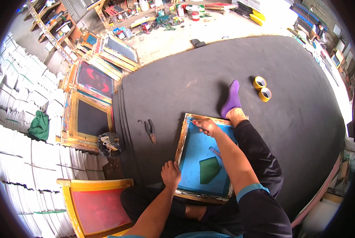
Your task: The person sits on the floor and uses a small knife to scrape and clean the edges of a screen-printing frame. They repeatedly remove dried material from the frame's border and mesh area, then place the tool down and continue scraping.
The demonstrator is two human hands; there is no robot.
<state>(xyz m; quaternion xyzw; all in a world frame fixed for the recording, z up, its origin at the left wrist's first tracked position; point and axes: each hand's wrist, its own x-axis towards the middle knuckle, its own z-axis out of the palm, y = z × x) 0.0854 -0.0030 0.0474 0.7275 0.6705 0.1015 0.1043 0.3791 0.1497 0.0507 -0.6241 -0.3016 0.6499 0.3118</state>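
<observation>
A wooden screen-printing frame (181,144) with blue mesh lies before me. My left hand (171,173) is closed round its left side bar. Near the far left corner, my right hand (207,126) grips a small red-handled tool (194,123). Its thin tip points at the corner where mesh meets wood; the exact kind of tool is too small to make out. On the mesh lie a dark green flat piece (210,170) and a slim blue object (214,151), partly hidden by my right forearm. Dark-handled pliers (150,131) rest left of the frame.
I sit on a stack of dark sheets (296,131); my purple-socked foot (231,99) is beyond the frame. Two yellow tape rolls (265,94) lie to the right. Other screens (91,115) lean at the left, by white stacks (22,139). A red-mesh screen (102,208) stands near left.
</observation>
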